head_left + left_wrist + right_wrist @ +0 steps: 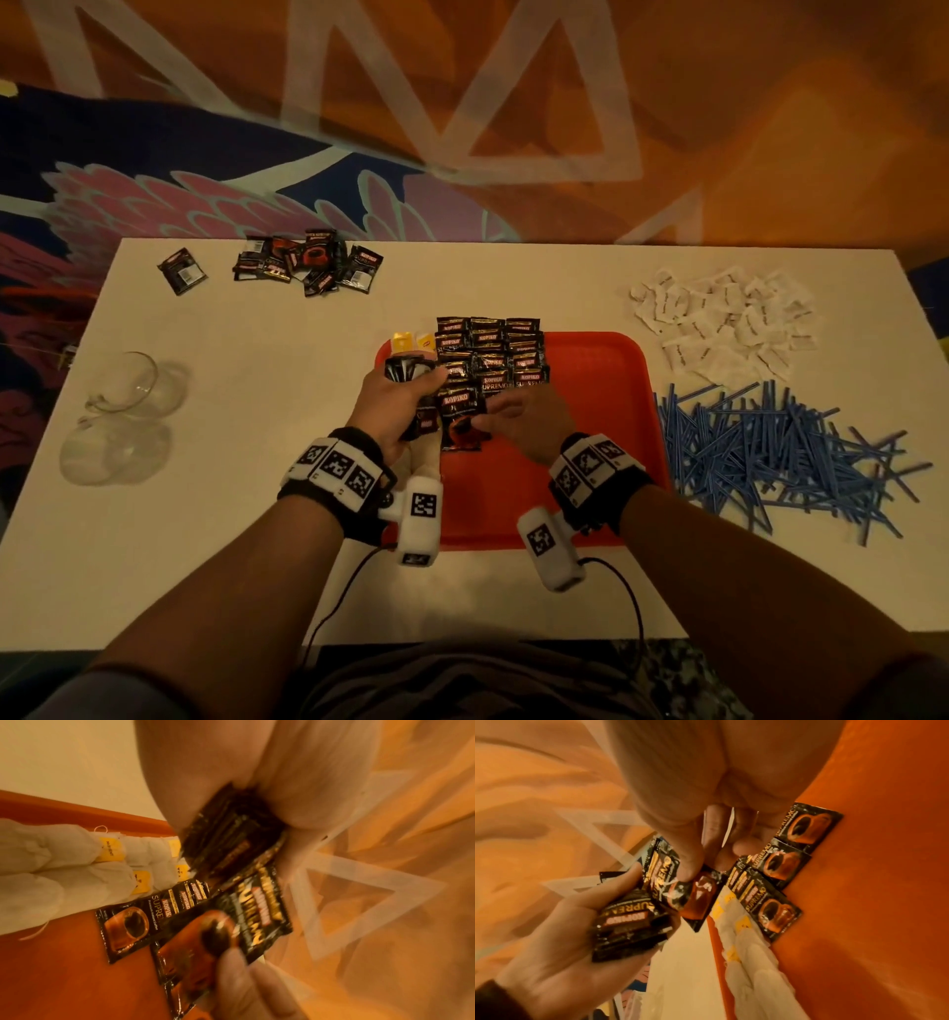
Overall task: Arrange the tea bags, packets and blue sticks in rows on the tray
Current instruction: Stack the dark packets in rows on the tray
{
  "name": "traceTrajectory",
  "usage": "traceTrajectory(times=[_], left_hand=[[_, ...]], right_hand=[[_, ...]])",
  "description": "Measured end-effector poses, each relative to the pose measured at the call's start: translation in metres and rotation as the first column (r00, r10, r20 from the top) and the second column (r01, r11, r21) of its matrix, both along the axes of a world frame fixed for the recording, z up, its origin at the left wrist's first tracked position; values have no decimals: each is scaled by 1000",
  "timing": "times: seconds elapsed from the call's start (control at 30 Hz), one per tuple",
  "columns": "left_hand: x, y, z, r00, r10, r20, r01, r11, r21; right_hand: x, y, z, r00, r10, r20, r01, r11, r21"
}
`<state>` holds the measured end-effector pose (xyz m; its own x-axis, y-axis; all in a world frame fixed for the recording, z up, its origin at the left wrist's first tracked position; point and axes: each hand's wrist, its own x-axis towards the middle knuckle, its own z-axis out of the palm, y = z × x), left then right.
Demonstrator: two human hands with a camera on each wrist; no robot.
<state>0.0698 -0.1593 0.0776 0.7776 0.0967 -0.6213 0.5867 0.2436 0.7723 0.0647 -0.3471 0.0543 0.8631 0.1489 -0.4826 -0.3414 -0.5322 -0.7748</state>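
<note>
One packet is pinched by the right hand just over the tray, long axis along the rows; a spare stack is gripped by the left hand, further left.

Red tray sits flat on white tabletop. Black coffee packets laid in 3 overlapping rows on its far-left part, far ends over the rim. White tea bags w/ yellow tags in 2 rows along tray's left edge. Left hand grips a stack of packets; right hand pinches one packet just above tray. Loose packets far-left, white sachets far-right, blue sticks piled right of tray
</note>
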Motion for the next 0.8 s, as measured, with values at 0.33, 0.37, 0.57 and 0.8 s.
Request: traceTrajectory(times=[0.33, 0.37, 0.57, 0.8], left_hand=[[-2, 1, -24, 735, -654, -182, 544, 407, 733], [-5, 0, -27, 650, -715, -258, 604, 279, 747], [-22, -14, -32, 336, -783, -524, 676, -188, 713], [-21, -22, -43, 255, -706, -661, 636, -393, 664]], right_hand=[[14, -32, -56, 981, -114, -159, 79, 974, -215], [17, -31, -58, 980, -117, -161, 82, 974, -213], [27, -23, -68, 976, -140, -166, 99, 967, -235], [24, -19, -76, 971, -214, -105, 176, 941, -290]])
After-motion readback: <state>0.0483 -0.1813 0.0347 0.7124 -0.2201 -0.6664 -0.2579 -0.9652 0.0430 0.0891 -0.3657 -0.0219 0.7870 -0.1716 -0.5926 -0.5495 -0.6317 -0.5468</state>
